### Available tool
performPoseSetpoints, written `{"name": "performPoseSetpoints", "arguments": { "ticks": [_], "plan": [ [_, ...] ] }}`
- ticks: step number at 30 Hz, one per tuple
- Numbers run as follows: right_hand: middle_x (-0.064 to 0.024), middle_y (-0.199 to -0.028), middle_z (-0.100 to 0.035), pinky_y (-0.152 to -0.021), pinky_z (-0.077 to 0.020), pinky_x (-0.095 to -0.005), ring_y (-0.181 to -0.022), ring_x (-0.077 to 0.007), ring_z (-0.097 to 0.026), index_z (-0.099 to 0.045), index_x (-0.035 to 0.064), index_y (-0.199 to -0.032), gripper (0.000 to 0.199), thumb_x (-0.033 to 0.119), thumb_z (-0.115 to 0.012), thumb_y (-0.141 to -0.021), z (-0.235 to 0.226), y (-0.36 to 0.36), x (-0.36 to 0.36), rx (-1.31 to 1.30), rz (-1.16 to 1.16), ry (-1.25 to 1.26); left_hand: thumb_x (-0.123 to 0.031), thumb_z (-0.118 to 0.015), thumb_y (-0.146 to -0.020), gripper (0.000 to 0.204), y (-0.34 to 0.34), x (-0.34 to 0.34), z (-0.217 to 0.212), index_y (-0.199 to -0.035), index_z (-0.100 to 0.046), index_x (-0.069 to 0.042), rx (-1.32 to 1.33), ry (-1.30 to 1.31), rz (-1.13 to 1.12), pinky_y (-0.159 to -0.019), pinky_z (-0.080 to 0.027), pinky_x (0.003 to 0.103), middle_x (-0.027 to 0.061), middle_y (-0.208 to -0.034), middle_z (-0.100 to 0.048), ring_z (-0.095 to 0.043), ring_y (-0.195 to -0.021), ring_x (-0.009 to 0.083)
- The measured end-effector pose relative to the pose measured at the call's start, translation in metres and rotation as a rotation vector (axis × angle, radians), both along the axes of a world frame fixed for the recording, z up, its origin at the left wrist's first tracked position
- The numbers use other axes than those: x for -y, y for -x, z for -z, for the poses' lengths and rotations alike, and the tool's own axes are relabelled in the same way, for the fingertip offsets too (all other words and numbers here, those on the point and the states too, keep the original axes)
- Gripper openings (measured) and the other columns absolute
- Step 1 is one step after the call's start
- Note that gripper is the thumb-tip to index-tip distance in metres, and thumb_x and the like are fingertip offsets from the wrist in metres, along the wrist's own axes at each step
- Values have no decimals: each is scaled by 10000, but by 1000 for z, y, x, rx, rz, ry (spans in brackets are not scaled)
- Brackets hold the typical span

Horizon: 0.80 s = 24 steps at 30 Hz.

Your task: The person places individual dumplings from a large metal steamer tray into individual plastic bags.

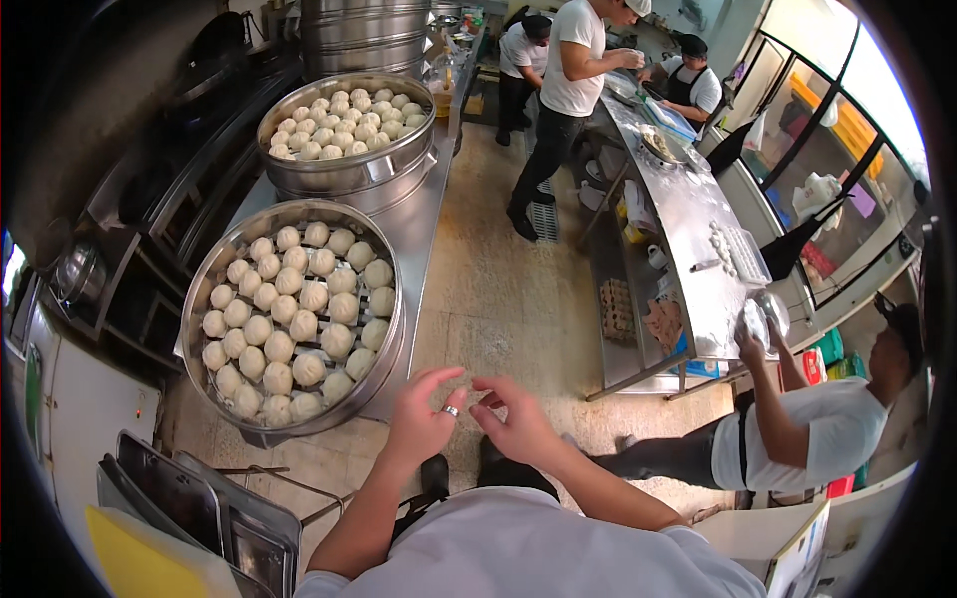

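My left hand (pixel 421 417) and my right hand (pixel 515 427) hover in front of my body with their fingertips close to each other. Both have loosely curved fingers held apart, and I see nothing in either one. A ring sits on a left-hand finger. Nearest to the left hand is a round metal steamer tray (pixel 397 344) of pleated buns (pixel 284 307) set in rows. Behind it stands a second steamer (pixel 349 179), filled with more buns (pixel 344 128).
Stacked steamers (pixel 364 40) rise at the back of the left counter (pixel 424 229). Across the tiled floor (pixel 498 299), several people work around a metal table (pixel 688 219). One person (pixel 797 439) at right handles a metal bowl (pixel 755 321). Dark baking trays (pixel 174 493) lean at lower left.
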State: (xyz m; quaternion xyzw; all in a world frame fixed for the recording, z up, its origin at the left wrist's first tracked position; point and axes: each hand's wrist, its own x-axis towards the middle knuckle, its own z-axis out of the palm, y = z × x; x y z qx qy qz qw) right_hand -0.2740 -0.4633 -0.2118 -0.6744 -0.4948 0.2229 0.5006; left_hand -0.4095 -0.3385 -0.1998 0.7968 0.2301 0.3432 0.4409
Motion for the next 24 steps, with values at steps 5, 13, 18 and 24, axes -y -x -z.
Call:
{"name": "performPoseSetpoints", "arguments": {
  "ticks": [5,13,18,24],
  "plan": [
    [-193,-1135,-683,-808,-579,-377,-935,-277,-721,-623,-18,-1240,371,63,-726,-893,-12,15,46,2,59,23,-20,-710,-882,281,10,37,-10,-1160,-688,15,48,-14,114,-935,-522,353,157,-1117,-713,-685,-1061,269],
    [-183,-1152,-689,-822,-579,-357,-918,-266,-728,-608,-24,-1241,375,44,-717,-889,-8,19,103,37,100,-104,-53,-708,-899,273,22,92,6,-1164,-693,11,0,-24,119,-931,-528,361,155,-1121,-721,-691,-1064,272],
    [-177,-1137,-699,-814,-577,-346,-902,-244,-733,-612,-31,-1229,357,45,-713,-896,3,26,123,8,89,-128,-72,-718,-901,264,37,110,4,-1155,-702,-1,-9,-47,127,-921,-533,367,160,-1119,-726,-696,-1059,290],
    [-170,-1119,-707,-780,-579,-348,-876,-232,-733,-626,-34,-1222,353,65,-719,-897,-2,15,80,-34,69,-139,-105,-718,-905,283,48,85,-9,-1173,-697,-18,-65,-10,51,-843,-559,358,162,-1128,-715,-694,-1042,306]
  ]
}}
